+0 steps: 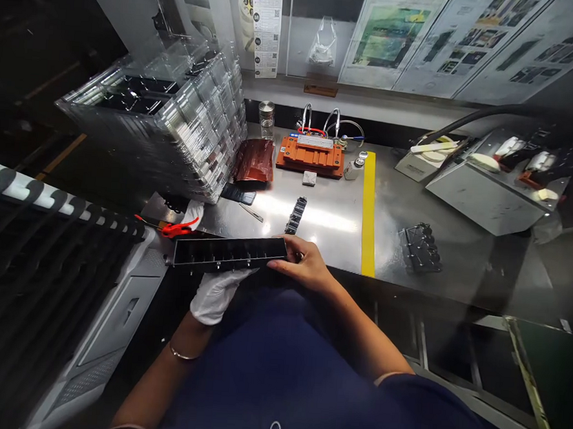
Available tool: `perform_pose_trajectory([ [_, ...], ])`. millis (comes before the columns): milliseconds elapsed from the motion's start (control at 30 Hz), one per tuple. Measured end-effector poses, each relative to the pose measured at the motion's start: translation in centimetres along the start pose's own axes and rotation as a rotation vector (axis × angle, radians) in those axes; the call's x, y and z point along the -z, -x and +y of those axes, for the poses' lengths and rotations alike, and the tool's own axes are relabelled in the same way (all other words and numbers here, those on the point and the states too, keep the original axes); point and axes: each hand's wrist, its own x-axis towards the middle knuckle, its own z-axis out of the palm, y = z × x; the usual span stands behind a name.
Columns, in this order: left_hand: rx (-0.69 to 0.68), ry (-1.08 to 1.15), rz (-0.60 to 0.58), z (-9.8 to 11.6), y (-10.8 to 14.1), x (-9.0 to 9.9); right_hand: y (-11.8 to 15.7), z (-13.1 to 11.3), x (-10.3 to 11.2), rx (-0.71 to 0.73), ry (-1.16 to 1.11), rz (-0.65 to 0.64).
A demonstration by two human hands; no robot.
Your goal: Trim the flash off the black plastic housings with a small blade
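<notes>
Head view: you hold a long black tray [230, 252] in front of your body, just over the near edge of the metal bench [333, 246]. It lies crosswise, its divided side facing you. Your right hand [305, 262] is at the tray's right end, closed on it, thumb along the near side and fingers at the far side; the forearm runs up and inward from the lower right, elbow bent. Your left hand [215, 297], in a white glove, is beneath the tray, wrist bent inward and forearm rising from the lower left. Its fingers are largely hidden by the tray, so how far they are open cannot be told. Beyond the tray's right end, a small black part [295, 216] lies on the bench, with tweezers [251, 212] to its left. Near the tray's left end lies a red tool [179, 228].
</notes>
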Motion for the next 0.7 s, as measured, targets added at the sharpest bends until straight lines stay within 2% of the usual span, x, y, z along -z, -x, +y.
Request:
perform_pose_trajectory([
  [100,-0.018,0.293,0.048,0.5,-0.5,-0.6,-0.1,0.2,-0.9,0.032,0.092,0.068],
  [167,0.016,0.472,0.106,0.9,-0.9,-1.1,-0.2,0.5,-2.0,0.082,0.159,0.117],
  [233,0.071,0.519,0.199,1.3,-1.4,-1.7,-0.2,0.8,-3.1,0.101,0.237,0.153],
  [300,0.065,0.500,0.309,1.7,-2.0,-2.1,0.0,0.9,-3.7,0.058,0.291,0.171],
  [400,-0.125,0.453,0.401,2.1,-2.4,-2.5,0.3,0.8,-3.7,-0.034,0.257,0.190],
  [533,-0.386,0.355,0.489,2.3,-2.2,-3.0,0.9,0.7,-4.1,-0.052,0.068,0.163],
  [700,-0.484,0.294,0.533,2.0,-1.9,-3.5,1.0,1.1,-5.8,-0.042,-0.108,0.195],
])
